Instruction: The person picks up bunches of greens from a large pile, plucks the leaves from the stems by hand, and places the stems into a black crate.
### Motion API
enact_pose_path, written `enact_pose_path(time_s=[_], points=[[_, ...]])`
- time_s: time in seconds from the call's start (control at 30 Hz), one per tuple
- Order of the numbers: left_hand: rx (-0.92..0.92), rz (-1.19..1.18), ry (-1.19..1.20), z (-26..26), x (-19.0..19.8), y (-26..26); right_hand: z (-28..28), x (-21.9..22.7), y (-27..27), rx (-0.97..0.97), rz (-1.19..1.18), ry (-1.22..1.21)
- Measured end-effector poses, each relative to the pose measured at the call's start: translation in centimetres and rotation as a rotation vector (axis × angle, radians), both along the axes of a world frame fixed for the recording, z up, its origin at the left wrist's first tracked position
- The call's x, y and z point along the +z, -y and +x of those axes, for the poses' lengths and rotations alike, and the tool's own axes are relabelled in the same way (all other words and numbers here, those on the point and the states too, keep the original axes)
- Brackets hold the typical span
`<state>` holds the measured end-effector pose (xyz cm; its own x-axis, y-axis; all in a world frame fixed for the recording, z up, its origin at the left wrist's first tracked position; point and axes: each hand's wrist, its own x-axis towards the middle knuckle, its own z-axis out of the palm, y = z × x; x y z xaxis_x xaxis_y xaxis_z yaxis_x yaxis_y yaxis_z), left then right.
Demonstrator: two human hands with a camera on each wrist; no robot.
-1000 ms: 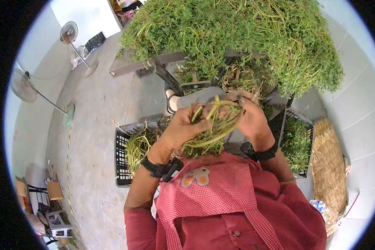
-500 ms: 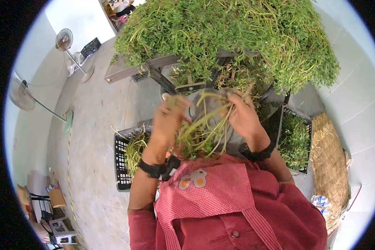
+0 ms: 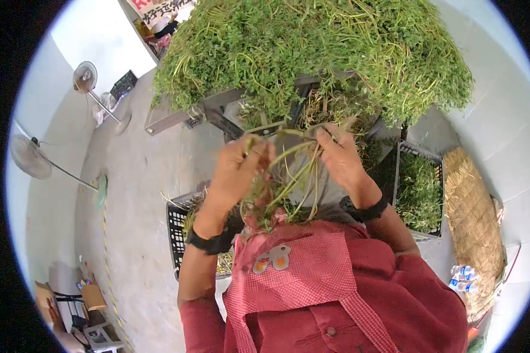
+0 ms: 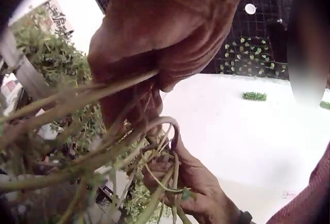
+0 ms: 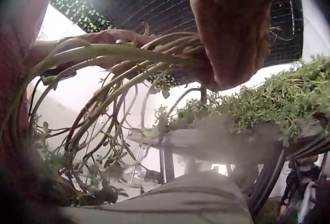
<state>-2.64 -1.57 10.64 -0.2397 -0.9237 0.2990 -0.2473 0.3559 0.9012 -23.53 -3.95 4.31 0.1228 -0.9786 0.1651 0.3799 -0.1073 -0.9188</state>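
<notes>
In the head view my right hand [image 3: 343, 160] grips the gathered end of a bunch of leafy green stems [image 3: 300, 176]. The stems hang in an arc from it toward the apron [image 3: 300, 250], their leafy ends low over the lap. To the left, my left hand [image 3: 232, 176] is raised at about the same height, fingers bent. The left wrist view shows a stem [image 4: 124, 84] pinched between this hand's thumb and fingers. In the right wrist view the bunch [image 5: 118, 54] spreads out from the curled right hand [image 5: 232, 38].
A table [image 3: 165, 120] heaped with greens [image 3: 318, 47] stands ahead. Black crates hold stems and greens, one at the left [image 3: 176, 235], one at the right [image 3: 418, 194]. A straw roll [image 3: 471, 217] and water bottles [image 3: 464, 277] lie at the right; two fans [image 3: 85, 76] stand left.
My hands have moved apart, the left one drawing away leftward from the bunch. The right hand keeps its grip, and the stems now hang more loosely. The head view has shifted slightly.
</notes>
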Motion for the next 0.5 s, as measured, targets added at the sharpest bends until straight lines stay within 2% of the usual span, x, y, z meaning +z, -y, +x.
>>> enact_pose_path(time_s=[0.03,0.1,0.17,0.27,0.3,0.33,0.4,0.43,0.47,0.5], points=[[-0.092,0.128,0.010,-0.7,0.4,0.1,-0.1,0.1,-0.2,-0.082,-0.017,-0.149],[-0.188,0.329,-0.031,-1.3,0.2,0.0,0.1,-0.3,-0.2,-0.048,-0.035,-0.073],[-0.244,0.401,-0.036,-1.3,0.3,0.0,0.1,-0.3,0.1,-0.002,-0.063,0.002],[-0.324,0.522,-0.048,-1.5,-0.1,-0.1,-0.1,-0.2,0.0,0.002,-0.071,-0.027],[-0.353,0.559,-0.057,-1.6,-0.2,0.2,-0.1,0.0,0.0,-0.034,-0.131,-0.109],[-0.354,0.544,-0.048,-1.7,-0.7,0.3,-0.2,0.2,-0.1,-0.072,-0.190,-0.193],[-0.391,0.360,0.079,-1.9,-1.8,-0.1,-0.7,0.5,-0.4,-0.094,-0.196,-0.254],[-0.326,0.236,0.152,-2.6,-1.9,-0.5,-0.9,0.7,-0.5,-0.074,-0.215,-0.308],[-0.329,0.230,0.154,-2.7,-2.5,-0.8,-1.1,0.8,-0.7,-0.054,-0.229,-0.364],[-0.248,0.069,0.294,-2.7,-3.4,-0.8,-1.2,0.6,-0.6,-0.141,-0.329,-0.513]])
